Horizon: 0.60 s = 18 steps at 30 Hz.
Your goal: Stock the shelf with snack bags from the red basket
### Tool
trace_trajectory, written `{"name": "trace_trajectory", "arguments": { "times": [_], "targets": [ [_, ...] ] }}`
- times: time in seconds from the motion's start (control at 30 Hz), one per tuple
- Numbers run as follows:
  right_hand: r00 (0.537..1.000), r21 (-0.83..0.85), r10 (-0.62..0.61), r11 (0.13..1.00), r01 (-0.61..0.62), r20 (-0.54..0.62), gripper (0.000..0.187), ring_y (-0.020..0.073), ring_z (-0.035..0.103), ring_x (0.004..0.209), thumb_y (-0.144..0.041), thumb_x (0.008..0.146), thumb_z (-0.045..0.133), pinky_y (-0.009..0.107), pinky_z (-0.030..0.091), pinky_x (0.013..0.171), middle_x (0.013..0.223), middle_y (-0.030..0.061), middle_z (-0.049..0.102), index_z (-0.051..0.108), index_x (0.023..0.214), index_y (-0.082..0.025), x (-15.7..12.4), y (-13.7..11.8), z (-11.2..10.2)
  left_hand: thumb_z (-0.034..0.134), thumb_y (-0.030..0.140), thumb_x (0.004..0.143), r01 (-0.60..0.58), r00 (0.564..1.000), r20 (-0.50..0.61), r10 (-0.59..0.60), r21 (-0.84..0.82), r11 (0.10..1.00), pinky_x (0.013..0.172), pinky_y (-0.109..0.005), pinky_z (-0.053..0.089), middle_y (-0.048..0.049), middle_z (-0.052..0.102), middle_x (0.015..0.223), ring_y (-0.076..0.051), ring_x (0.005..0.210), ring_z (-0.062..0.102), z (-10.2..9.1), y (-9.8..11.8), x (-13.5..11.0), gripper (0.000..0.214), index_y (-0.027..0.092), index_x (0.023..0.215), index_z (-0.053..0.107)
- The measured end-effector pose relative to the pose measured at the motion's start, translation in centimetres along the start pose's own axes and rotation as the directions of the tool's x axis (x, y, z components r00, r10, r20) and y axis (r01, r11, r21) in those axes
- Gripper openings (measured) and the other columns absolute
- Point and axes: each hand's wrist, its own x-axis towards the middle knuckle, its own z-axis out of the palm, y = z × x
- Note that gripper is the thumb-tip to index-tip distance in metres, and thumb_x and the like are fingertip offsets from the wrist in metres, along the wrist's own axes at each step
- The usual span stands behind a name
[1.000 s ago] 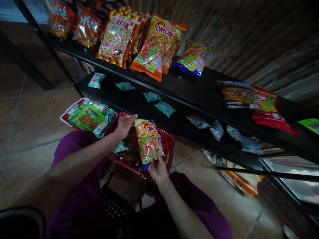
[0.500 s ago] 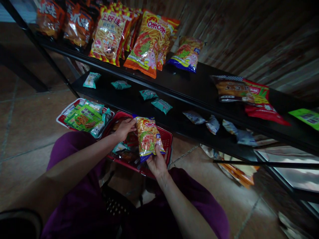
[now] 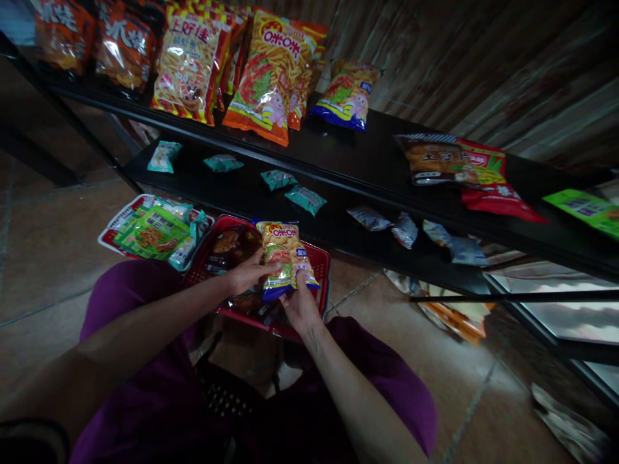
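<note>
A yellow and blue snack bag [image 3: 283, 251] is held between both hands, its printed front facing up. My left hand [image 3: 249, 274] grips its left side, thumb across the front. My right hand [image 3: 302, 306] clasps the lower right corner with the thumb on top; its other fingers are hidden beneath. Under the bag stands a red basket [image 3: 325, 270], with dark brown packets [image 3: 227, 248] inside. A similar blue-edged bag [image 3: 347, 93] lies on the upper shelf, right of an upright orange snack bag [image 3: 265, 77].
The black shelf rack [image 3: 382, 154] runs across in front. Small teal packets [image 3: 305, 200] and silvery packets [image 3: 405, 230] lie on its lower shelf. A second basket [image 3: 113, 225] with a green packet [image 3: 157, 235] stands at the left. Orange packaging [image 3: 459, 322] lies below the rack.
My left hand has slid from the bag's upper left corner down its left side, and its thumb now lies over the front. The view has shifted slightly.
</note>
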Motion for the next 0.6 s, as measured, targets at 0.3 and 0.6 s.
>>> {"name": "trace_trajectory", "arguments": {
  "times": [0.3, 0.6],
  "targets": [
    [0.997, -0.082, -0.002, 0.997, 0.008, 0.074, 0.043, 0.0149, 0.068, 0.089, -0.046, 0.080, 0.063, 0.025, 0.058, 0.067, 0.108, 0.0030, 0.071, 0.059, 0.116, -0.023, 0.2, -1.5, -0.1, 0.082, 0.019, 0.061, -0.033, 0.999, 0.028, 0.038, -0.185, 0.982, 0.086, -0.039, 0.051, -0.0078, 0.068, 0.101, -0.021, 0.085, 0.068, -0.1, 1.0, -0.4, 0.066, 0.021, 0.118, 0.048],
    [0.999, -0.091, 0.025, 0.996, -0.021, 0.044, 0.035, 0.0162, 0.070, 0.074, -0.039, 0.081, 0.063, 0.028, 0.060, 0.063, 0.093, 0.0040, 0.074, 0.062, 0.109, -0.017, -0.1, -2.3, 0.0, 0.078, 0.014, 0.064, -0.015, 1.000, 0.012, 0.018, -0.186, 0.982, 0.087, -0.039, 0.051, -0.0079, 0.068, 0.104, -0.024, 0.092, 0.068, -0.8, 1.7, -0.9, 0.063, 0.022, 0.120, 0.051]
  ]
}}
